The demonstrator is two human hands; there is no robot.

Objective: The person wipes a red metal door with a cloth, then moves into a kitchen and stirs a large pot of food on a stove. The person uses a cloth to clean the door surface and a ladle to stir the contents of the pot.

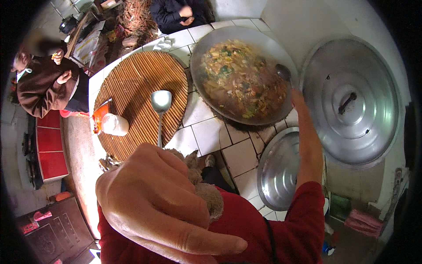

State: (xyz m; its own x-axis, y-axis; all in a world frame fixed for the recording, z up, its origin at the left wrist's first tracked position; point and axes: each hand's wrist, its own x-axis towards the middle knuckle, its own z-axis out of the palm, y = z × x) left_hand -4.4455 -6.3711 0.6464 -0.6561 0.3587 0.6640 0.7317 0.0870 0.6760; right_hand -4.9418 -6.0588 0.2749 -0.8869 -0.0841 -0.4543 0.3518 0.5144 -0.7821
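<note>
My right hand [299,99] reaches out to the rim of a large wok [206,46] full of mixed cooked vegetables and is shut on the handle of a dark ladle [283,71] whose bowl rests in the food. My left hand [160,204] is raised close to the camera with its fingers curled, a furry brown cuff [206,191] behind it. A second, silver ladle [161,101] lies over a round bamboo lid [136,79]. Its thin handle runs down behind my left hand, so any grip on it is hidden.
An orange packet [100,115] and a white bag [115,124] sit on the bamboo lid. A big metal lid [351,101] lies right of the wok, a smaller one [279,169] below it, on a white tiled stove [239,156]. Two people sit at left [44,86] and top [176,13].
</note>
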